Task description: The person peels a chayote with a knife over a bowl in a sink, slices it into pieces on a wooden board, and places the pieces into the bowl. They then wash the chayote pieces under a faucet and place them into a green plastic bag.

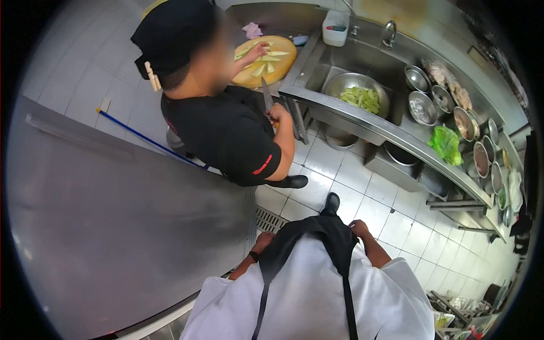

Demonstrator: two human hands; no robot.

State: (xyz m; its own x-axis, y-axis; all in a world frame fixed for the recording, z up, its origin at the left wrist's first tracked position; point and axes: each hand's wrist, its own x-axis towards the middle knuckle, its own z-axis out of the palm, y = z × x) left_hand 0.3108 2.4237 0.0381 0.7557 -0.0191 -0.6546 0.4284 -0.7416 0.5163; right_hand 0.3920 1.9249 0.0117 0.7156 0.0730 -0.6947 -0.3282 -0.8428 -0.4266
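I wear a black apron over a white shirt, and its fabric spreads between my two hands. On its left side my left hand closes at the edge of the cloth, with the fingers partly hidden. My right hand has curled fingers on the opposite edge of the apron. Ahead of me a co-worker in black holds a knife in one hand. The co-worker's other hand is over pale green vegetable wedges on a round cutting board.
A steel sink holds a bowl of green slices. Several metal bowls and a green plastic bag line the counter to the right. A large metal surface stands at left. A floor drain lies near my left hand.
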